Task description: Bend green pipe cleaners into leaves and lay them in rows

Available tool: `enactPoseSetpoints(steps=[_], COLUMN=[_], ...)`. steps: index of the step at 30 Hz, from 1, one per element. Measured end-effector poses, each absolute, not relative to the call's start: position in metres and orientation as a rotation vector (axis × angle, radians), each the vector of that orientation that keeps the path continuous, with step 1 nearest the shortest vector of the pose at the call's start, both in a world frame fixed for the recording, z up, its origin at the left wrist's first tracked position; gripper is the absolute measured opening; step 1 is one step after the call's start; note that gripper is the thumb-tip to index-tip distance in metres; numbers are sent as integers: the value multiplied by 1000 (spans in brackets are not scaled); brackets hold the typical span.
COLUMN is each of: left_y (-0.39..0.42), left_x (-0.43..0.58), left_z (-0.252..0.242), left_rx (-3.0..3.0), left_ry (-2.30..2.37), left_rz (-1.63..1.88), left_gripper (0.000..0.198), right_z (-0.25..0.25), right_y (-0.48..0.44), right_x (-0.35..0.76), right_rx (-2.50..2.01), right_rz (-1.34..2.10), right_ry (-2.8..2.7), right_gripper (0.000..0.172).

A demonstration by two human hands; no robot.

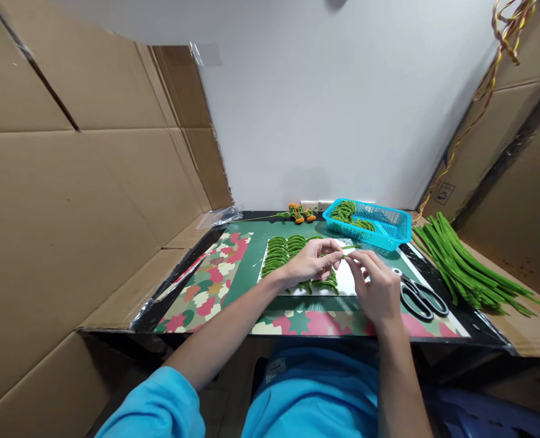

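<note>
My left hand (pixel 322 260) and my right hand (pixel 374 283) meet above a white sheet (pixel 349 283), each with its fingers pinched on a thin green pipe cleaner (pixel 352 246). Part of that pipe cleaner is hidden by the fingertips. On the sheet, small curved green pipe cleaner pieces (pixel 276 252) lie in neat rows, partly covered by my left hand and forearm. Black-handled scissors (pixel 422 299) rest just right of my right hand. A bundle of long straight green pipe cleaners (pixel 468 267) lies farther right.
A blue plastic basket (pixel 391 228) with more curved green pieces stands at the back right. Orange flowers on green stems (pixel 302 213) lie at the back. A green mat with a patterned border (pixel 219 280) covers the table. Cardboard walls (pixel 87 182) enclose the sides.
</note>
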State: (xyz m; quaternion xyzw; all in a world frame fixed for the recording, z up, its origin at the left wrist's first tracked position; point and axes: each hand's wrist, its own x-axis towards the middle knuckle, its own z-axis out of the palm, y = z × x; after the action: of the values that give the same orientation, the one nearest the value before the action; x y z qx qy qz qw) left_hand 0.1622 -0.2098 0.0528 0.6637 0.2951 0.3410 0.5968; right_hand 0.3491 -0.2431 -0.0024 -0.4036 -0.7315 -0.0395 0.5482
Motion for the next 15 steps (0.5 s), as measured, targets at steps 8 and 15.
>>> enactPoseSetpoints(steps=[8,15], left_y=[-212,-217], left_x=[169,171], left_z=[46,42], left_rx=[1583,1958], left_ry=[665,791], left_rz=[889,1055], left_gripper=[42,19], right_z=[4,14], right_y=[-247,-247], right_x=[337,328], right_rx=[-984,-766], right_rz=[292,1113], right_ry=[-1597,-1133], right_gripper=[23,33])
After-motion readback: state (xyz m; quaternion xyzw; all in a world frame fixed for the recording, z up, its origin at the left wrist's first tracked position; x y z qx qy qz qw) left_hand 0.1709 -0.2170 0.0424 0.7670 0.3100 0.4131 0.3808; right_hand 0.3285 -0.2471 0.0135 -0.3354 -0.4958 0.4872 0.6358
